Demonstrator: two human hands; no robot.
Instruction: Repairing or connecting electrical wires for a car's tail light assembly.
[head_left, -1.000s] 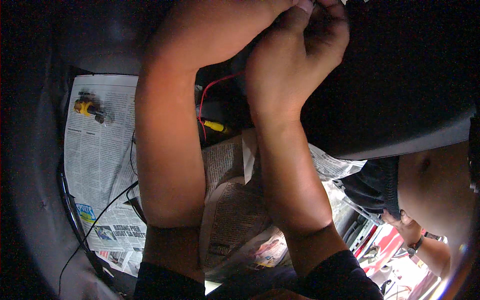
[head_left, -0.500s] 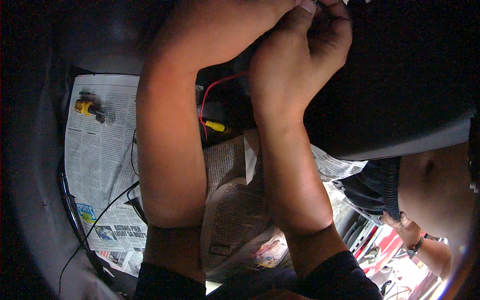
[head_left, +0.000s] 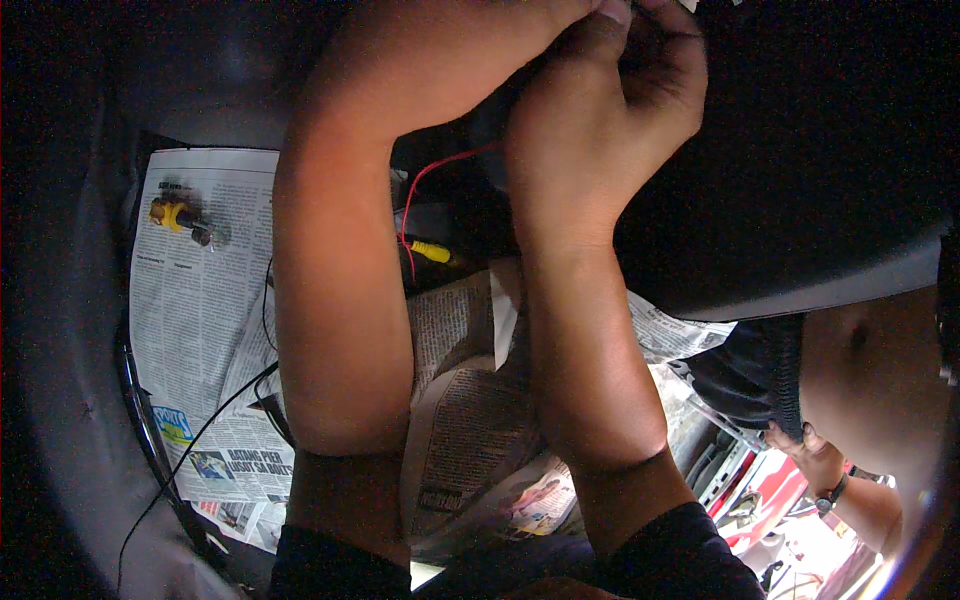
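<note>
My left hand point(head_left: 450, 70) bends to the right at the top, and its fingers are cut off by the upper edge. Beside it, my right hand point(head_left: 590, 140) is raised with thumb and fingers curled in a pinch at that same edge. What the fingers hold is too dark and small to make out. A thin red wire point(head_left: 425, 178) runs from behind my right wrist down to the gap between my forearms. Near its lower end lies a yellow plug point(head_left: 432, 251).
Newspaper sheets point(head_left: 200, 310) cover the surface below my arms. A yellow-and-black connector point(head_left: 180, 215) rests on them at left. A black cable point(head_left: 200, 445) crosses the lower left. A dark curved panel point(head_left: 800, 220) fills the right. Another person's hand point(head_left: 820, 465) shows at lower right.
My right hand and wrist have shifted slightly to the right. The wire, plug and newspaper look unmoved.
</note>
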